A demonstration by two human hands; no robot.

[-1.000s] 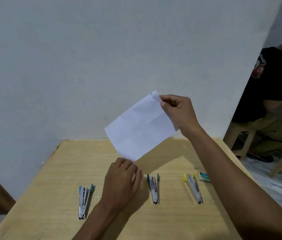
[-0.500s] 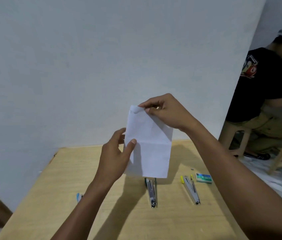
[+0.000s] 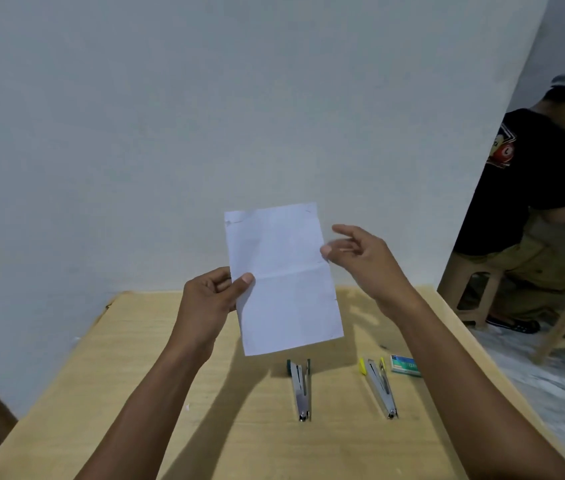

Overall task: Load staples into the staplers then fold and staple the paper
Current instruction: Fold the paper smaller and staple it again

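Above the table (image 3: 156, 358) our left hand (image 3: 210, 299) pinches the paper (image 3: 284, 278) at its left edge; right hand (image 3: 364, 258) loose beside it, holding nothing. Thin, floppy sheet (creased midway), so we'd pinch both edges w/ light pressure.

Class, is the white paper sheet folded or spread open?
Spread open: the white paper sheet is flat, one crease crossing its middle.

A pale wooden table (image 3: 156, 393) has a chipped far left corner. On its right half lie two metal staplers, side by side but apart, each splayed in a narrow V with its metal tip toward the near edge: a green-ended stapler (image 3: 300, 389) and, to its right, a yellow-ended stapler (image 3: 380, 388). A small green staple box (image 3: 406, 365) lies just beside the yellow end, nearer the table's right edge.
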